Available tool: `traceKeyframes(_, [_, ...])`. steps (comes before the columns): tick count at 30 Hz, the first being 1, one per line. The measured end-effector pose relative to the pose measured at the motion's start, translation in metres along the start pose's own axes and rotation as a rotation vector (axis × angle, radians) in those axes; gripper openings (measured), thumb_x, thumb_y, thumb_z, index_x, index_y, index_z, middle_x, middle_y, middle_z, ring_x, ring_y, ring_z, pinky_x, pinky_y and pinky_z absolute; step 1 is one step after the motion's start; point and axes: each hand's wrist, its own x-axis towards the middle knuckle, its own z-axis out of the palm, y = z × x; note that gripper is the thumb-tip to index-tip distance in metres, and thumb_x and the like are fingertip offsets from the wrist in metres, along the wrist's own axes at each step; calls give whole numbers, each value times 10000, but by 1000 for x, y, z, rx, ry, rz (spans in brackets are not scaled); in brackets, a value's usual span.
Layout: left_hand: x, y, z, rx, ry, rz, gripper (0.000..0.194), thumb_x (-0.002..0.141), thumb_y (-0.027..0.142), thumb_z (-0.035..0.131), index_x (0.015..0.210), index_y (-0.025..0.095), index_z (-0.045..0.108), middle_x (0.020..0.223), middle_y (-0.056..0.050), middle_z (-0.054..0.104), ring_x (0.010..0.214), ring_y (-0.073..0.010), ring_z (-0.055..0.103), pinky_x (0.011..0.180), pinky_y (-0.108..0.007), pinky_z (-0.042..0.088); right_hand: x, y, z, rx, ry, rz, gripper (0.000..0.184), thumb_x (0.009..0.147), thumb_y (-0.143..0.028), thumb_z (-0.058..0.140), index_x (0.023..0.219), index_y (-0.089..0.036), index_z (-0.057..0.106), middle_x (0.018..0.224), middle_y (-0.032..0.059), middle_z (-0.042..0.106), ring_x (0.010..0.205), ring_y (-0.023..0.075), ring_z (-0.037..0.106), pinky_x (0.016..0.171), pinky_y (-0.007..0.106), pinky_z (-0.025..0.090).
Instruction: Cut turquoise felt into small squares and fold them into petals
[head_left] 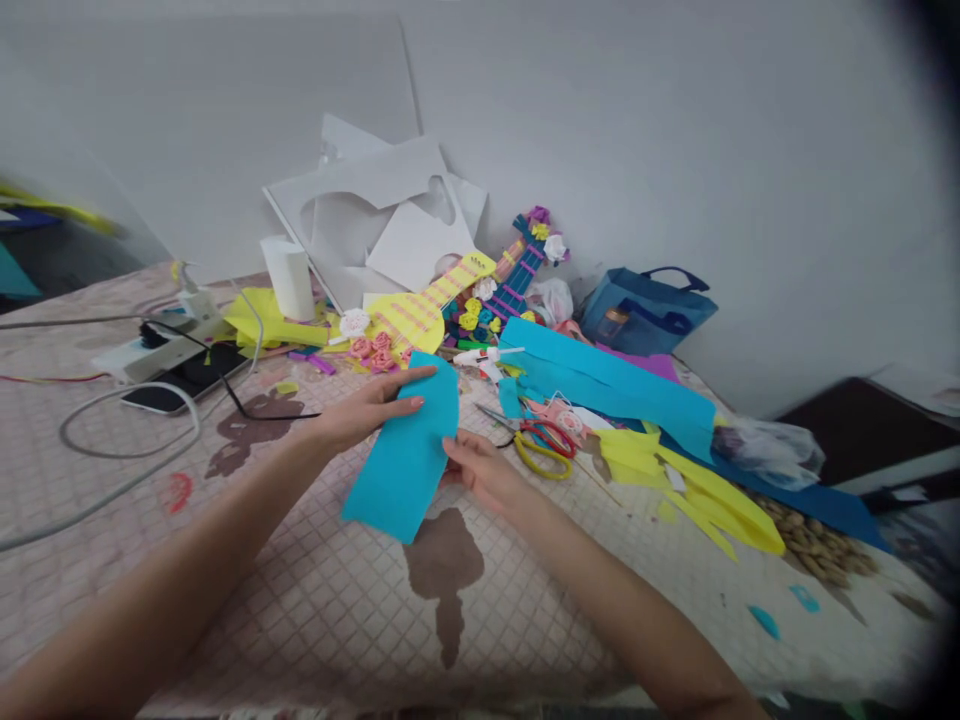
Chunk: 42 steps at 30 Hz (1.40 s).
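Note:
A strip of bright blue crepe paper (409, 455) is held up over the tablecloth, tilted, its upper end away from me. My left hand (367, 408) grips its left edge, thumb on the face and fingers partly hidden. On the opposite edge my right hand (484, 470) pinches the paper between thumb and fingers. Right of the paper lie scissors (546, 445) with red and yellow handles. A white glue gun (480, 357) rests beyond the strip, close to a yellow paper guitar (420, 318) with pink stripes and paper flowers.
A dark blue flowered guitar (517, 280) and white cut boards (360, 200) lean at the wall. Long blue paper (607, 380), yellow paper (675, 480) and peanuts (810, 540) lie right. At left are a power strip (161, 350), a phone (187, 378) and loose cables (135, 480).

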Motion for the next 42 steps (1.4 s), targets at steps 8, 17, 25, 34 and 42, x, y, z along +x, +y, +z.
traceKeyframes(8, [15,-26,-9,-1,290,-33,639,670,346,739,1262,223,531,1215,-109,597,1048,-307,579,783,-386,520,-8,16,-4,-22,68,182,346,655,-392,747,895,-183,610,681,-19,626,516,103,565,449,213,458])
traceKeyframes(17, [25,-50,-28,-56,619,-91,669,590,251,773,1200,201,504,870,-48,637,753,-168,611,586,-256,480,-5,24,-34,-389,126,115,360,694,-455,692,827,-193,484,574,-70,537,367,64,456,287,161,339])
traceKeyframes(25, [24,-47,-35,68,636,-12,478,566,395,771,928,140,590,727,-36,634,652,-163,609,544,-261,502,-9,22,-32,-503,68,103,358,729,-492,643,795,-201,446,513,-76,525,329,75,455,279,170,335])
traceKeyframes(34, [26,-52,-48,297,663,28,257,669,412,655,663,160,606,555,-2,571,517,-158,583,499,-283,508,-9,25,-34,-514,57,72,359,760,-518,600,711,-199,445,461,-86,472,314,73,431,271,171,303])
traceKeyframes(42, [23,-49,-52,671,710,95,262,731,387,588,849,164,660,717,-44,666,547,-172,619,508,-263,479,-11,21,-33,-665,79,80,382,811,-527,510,631,-200,431,446,-78,399,337,84,412,319,196,284])
